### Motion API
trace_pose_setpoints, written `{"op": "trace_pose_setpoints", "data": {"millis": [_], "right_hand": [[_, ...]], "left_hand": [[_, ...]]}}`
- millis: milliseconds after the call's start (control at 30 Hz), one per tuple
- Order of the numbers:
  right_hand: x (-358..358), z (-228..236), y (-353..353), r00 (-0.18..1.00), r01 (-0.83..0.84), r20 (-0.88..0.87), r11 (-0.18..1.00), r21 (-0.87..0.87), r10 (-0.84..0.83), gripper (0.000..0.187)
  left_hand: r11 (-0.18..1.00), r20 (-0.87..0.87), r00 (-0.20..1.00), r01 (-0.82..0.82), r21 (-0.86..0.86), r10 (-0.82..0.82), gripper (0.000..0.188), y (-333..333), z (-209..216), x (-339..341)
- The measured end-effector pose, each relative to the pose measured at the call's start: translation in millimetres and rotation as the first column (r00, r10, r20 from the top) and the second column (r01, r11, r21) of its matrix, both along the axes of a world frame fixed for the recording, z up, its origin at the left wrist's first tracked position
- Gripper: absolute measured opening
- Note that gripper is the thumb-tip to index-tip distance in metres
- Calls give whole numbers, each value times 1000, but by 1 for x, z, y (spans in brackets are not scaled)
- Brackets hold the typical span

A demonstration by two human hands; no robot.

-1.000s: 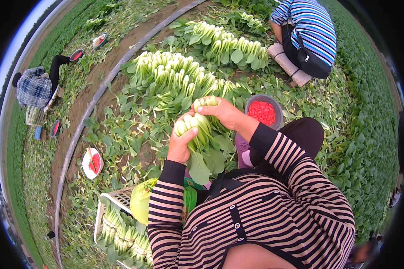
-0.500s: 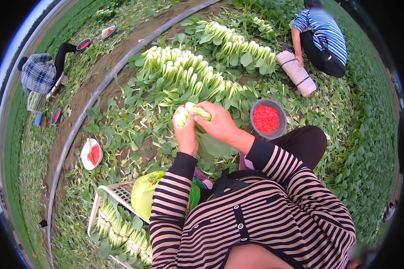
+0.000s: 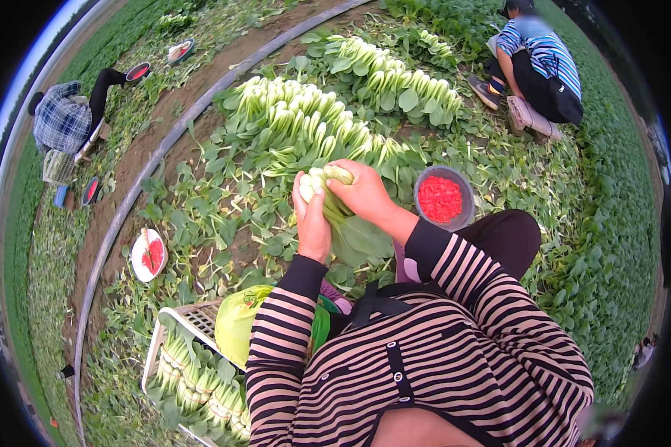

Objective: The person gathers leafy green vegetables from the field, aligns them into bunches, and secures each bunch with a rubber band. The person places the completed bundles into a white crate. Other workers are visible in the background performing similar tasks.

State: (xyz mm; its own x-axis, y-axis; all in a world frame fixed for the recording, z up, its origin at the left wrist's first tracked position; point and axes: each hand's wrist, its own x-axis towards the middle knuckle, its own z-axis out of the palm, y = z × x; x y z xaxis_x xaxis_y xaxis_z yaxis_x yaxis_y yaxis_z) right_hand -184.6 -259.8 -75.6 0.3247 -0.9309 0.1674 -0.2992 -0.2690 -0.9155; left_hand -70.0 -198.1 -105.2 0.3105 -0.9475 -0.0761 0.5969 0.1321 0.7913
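Both my hands are closed around a small bunch of bok choy [image 3: 359, 240], its pale stem ends up and its green leaves hanging toward my lap. My left hand [image 3: 314, 227] wraps the bunch from the left, with white stem bases showing above its fingers. From the right, my right hand [image 3: 367, 197] grips stalks at the same end. Just beyond lies a long row of bok choy [image 3: 306, 115] with white bases up. Right of my hands stands a grey bowl [image 3: 467, 212] of red strips [image 3: 440, 198].
A white crate [image 3: 153, 350] of bundled bok choy stands at lower left, a yellow-green bag [image 3: 235, 328] beside it. Left lies a white bowl [image 3: 139, 261] holding red strips. A grey hose [image 3: 156, 153] curves past. Co-workers crouch at upper right [image 3: 540, 63] and upper left [image 3: 63, 119].
My right hand has shifted slightly up on the bunch, and more stems show between my hands. The co-worker at upper right has settled onto the rolled pink pad they were gripping.
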Motion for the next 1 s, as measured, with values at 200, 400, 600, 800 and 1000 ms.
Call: {"op": "trace_pose_setpoints", "data": {"millis": [200, 400, 600, 800, 1000], "right_hand": [[11, -8, -2, 966, -17, 255, 983, 180, -30, 39], [19, 7, 21, 998, -69, -7, 997, -30, 68, 75], [28, 11, 31, 991, -82, 107, 996, -39, 86, 80], [46, 1, 24, 905, -45, 420, 968, 249, -66, 69], [38, 17, 27, 929, -269, 320, 934, 236, 186, 64]], "left_hand": [[990, 487, 864, -143, -7, 128, 57, -2, -5, -5], [974, 461, 859, -215, -70, 223, 61, -2, 4, -9], [975, 326, 919, -208, -71, 220, 68, -6, -5, -1], [976, 468, 861, -130, -175, 198, 73, -2, 2, 1], [979, 21, 982, -185, -80, 187, 71, -10, 10, 24]]}}
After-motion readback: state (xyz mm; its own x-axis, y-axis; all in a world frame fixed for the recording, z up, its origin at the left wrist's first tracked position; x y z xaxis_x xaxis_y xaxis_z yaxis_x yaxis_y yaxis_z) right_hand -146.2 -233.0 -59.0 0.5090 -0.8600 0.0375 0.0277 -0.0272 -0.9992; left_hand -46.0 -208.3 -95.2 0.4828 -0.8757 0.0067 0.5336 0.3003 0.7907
